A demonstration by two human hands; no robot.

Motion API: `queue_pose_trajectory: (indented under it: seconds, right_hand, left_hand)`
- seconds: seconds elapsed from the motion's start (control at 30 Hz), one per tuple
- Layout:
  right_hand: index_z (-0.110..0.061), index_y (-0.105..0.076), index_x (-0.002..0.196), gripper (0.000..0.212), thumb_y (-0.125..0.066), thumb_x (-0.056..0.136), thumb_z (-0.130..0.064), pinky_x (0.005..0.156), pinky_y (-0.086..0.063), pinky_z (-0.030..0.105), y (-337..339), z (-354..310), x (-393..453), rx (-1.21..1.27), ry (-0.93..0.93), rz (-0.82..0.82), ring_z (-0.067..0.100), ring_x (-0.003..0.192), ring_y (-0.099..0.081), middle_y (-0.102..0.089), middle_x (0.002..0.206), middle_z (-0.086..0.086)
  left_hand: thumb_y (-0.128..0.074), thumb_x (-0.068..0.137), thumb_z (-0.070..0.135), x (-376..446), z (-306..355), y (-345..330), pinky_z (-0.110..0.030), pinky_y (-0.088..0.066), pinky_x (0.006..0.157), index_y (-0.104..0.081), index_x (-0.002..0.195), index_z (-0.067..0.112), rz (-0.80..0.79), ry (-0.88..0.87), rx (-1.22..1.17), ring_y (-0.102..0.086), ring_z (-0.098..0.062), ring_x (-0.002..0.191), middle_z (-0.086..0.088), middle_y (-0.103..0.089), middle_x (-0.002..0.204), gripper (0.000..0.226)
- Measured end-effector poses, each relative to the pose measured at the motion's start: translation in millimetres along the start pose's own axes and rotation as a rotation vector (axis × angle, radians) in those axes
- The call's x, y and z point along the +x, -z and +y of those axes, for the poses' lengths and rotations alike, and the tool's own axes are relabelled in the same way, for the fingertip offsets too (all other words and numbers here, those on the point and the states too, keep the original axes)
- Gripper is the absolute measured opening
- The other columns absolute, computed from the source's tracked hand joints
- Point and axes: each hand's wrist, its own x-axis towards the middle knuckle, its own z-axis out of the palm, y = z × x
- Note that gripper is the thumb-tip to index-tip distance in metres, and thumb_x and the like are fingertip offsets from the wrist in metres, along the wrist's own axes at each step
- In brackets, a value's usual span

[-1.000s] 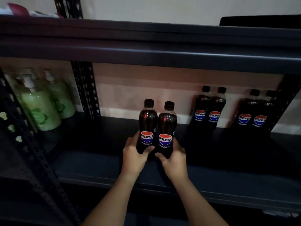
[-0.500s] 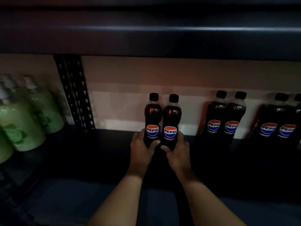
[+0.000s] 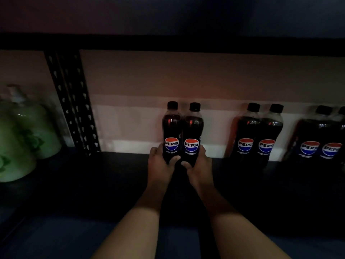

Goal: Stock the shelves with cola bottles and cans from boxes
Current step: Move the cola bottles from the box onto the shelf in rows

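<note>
Two black-capped cola bottles stand upright side by side deep on the dark shelf (image 3: 115, 176), close to the back wall. My left hand (image 3: 160, 163) is wrapped around the base of the left bottle (image 3: 171, 131). My right hand (image 3: 199, 164) grips the base of the right bottle (image 3: 193, 133). The two bottles touch each other. To the right stands another pair of cola bottles (image 3: 259, 135), and a further pair (image 3: 321, 141) at the frame's right edge.
Green soap dispenser bottles (image 3: 24, 139) stand at the far left, beyond a perforated black upright post (image 3: 72, 105). The upper shelf board (image 3: 168, 43) hangs low overhead. The scene is dim.
Both hands have pushed the two bottles further back on the shelf toward the wall. My view has dropped lower and closer under the upper shelf.
</note>
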Motion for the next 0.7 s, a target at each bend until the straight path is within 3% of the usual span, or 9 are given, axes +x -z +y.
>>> queue_pose_trajectory:
  seconds: [0.07, 0.2, 0.47, 0.6, 0.7]
  right_hand:
    - [-0.020, -0.037, 0.146, 0.076, -0.077, 0.084, -0.004, 0.100, -0.037, 0.024, -1.1, -0.2, 2.6, -0.006, -0.007, -0.012, 0.024, 0.128, -0.050, -0.052, 0.136, 0.009]
    - [-0.018, -0.036, 0.148, 0.076, -0.078, 0.085, -0.009, 0.106, -0.040, 0.034, -2.4, 0.5, 7.6, -0.057, 0.025, -0.016, 0.028, 0.130, -0.047, -0.055, 0.135, 0.008]
    - [-0.019, -0.045, 0.143, 0.073, -0.083, 0.081, -0.017, 0.102, -0.038, 0.027, -2.0, 4.5, 12.8, -0.019, 0.060, -0.013, 0.022, 0.129, -0.054, -0.059, 0.136, 0.005]
    - [-0.019, -0.042, 0.148, 0.077, -0.082, 0.083, -0.019, 0.103, -0.035, 0.024, 1.0, 1.3, 9.7, -0.015, 0.070, -0.009, 0.021, 0.130, -0.050, -0.050, 0.138, 0.007]
    - [-0.022, -0.038, 0.151, 0.078, -0.080, 0.085, -0.019, 0.102, -0.032, 0.022, 2.5, -0.3, 7.2, -0.019, 0.057, -0.016, 0.021, 0.130, -0.047, -0.043, 0.138, 0.008]
  left_hand:
    - [-0.080, 0.088, 0.025, 1.3, -0.2, -0.8, -0.023, -0.038, 0.099, -0.054, 0.142, 0.016, 0.003, 0.004, -0.007, -0.054, -0.020, 0.124, -0.005, -0.053, 0.131, 0.060]
    - [-0.081, 0.087, 0.025, 5.4, -2.8, -3.0, -0.024, -0.039, 0.099, -0.055, 0.141, 0.016, 0.016, -0.009, -0.011, -0.056, -0.020, 0.122, -0.005, -0.055, 0.130, 0.061]
    - [-0.075, 0.092, 0.026, 5.8, -6.2, -8.0, -0.025, -0.038, 0.101, -0.046, 0.148, 0.016, 0.029, -0.039, -0.036, -0.052, -0.020, 0.126, -0.007, -0.051, 0.136, 0.064]
    - [-0.076, 0.090, 0.021, 5.1, -7.7, -9.4, -0.042, -0.045, 0.112, -0.043, 0.148, 0.021, 0.052, -0.046, -0.122, -0.051, -0.018, 0.132, -0.003, -0.054, 0.141, 0.068]
    - [-0.078, 0.089, 0.022, 5.7, -9.1, -9.2, -0.046, -0.048, 0.110, -0.045, 0.146, 0.020, 0.069, -0.060, -0.119, -0.054, -0.018, 0.130, -0.002, -0.057, 0.140, 0.066]
